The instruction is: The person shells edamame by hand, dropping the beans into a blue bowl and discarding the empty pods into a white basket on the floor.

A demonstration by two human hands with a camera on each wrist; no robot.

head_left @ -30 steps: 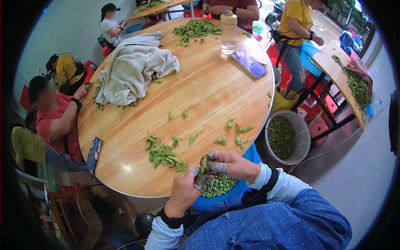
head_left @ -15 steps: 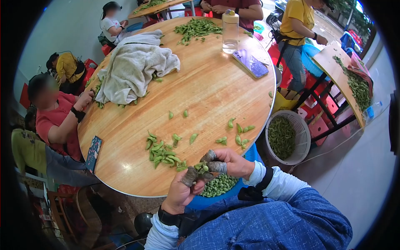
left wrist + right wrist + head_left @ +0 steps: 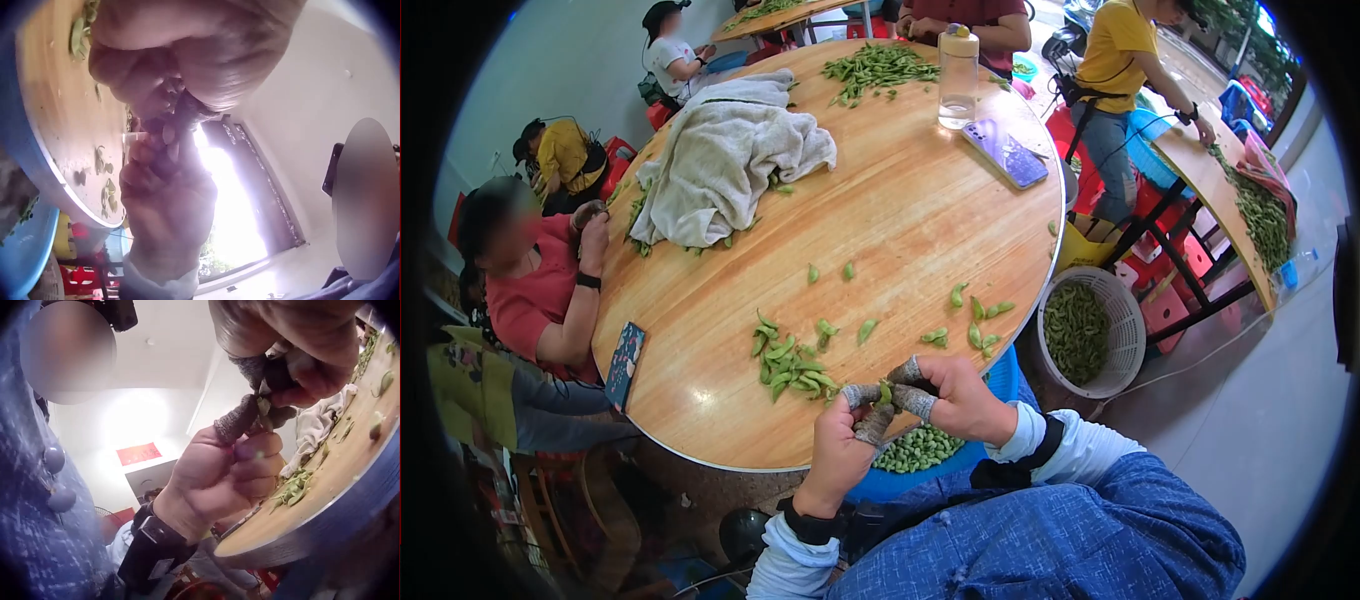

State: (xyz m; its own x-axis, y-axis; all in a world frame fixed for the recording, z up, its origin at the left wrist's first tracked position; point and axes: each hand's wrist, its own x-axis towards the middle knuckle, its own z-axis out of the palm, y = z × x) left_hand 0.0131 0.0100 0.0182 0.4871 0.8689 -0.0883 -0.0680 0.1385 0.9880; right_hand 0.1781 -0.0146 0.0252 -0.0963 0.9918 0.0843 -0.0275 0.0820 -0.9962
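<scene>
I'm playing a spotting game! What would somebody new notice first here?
Probably the big round wooden table, filling the middle. Then the crumpled pale cloth at its far left, and the loose green pods near the two hands with wrapped fingertips.

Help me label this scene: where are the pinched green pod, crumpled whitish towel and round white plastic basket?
Pinched green pod (image 3: 886, 393), head view: its exposed middle.
Crumpled whitish towel (image 3: 725, 160), head view: middle of its folds.
Round white plastic basket (image 3: 1129, 328), head view: right side wall.
</scene>
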